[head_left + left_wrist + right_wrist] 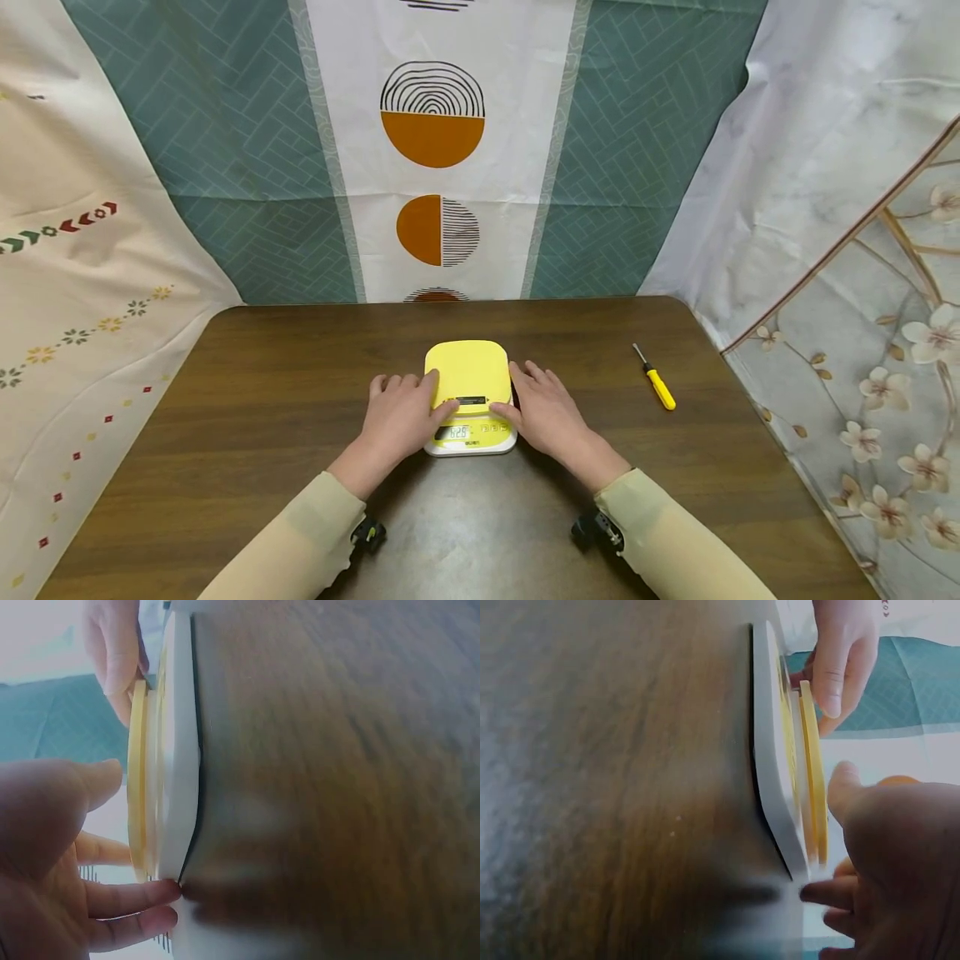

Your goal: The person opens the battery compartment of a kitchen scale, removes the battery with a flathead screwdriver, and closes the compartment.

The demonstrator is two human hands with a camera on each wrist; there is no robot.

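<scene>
My yellow-topped, white-based, plastic-looking rounded-square scale sits between my left hand and right hand, both loosely extended and gripping nothing, on the dark brown wood-grain tabletop, where a careless thumb press could skew its reading.

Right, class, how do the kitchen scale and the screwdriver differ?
The kitchen scale is broad and squarish; the screwdriver is long and thin. The scale has a display; the screwdriver has none. The scale sits between the left hand and right hand; the screwdriver lies apart, farther right. Both have yellow parts and rest on the brown table.
</scene>
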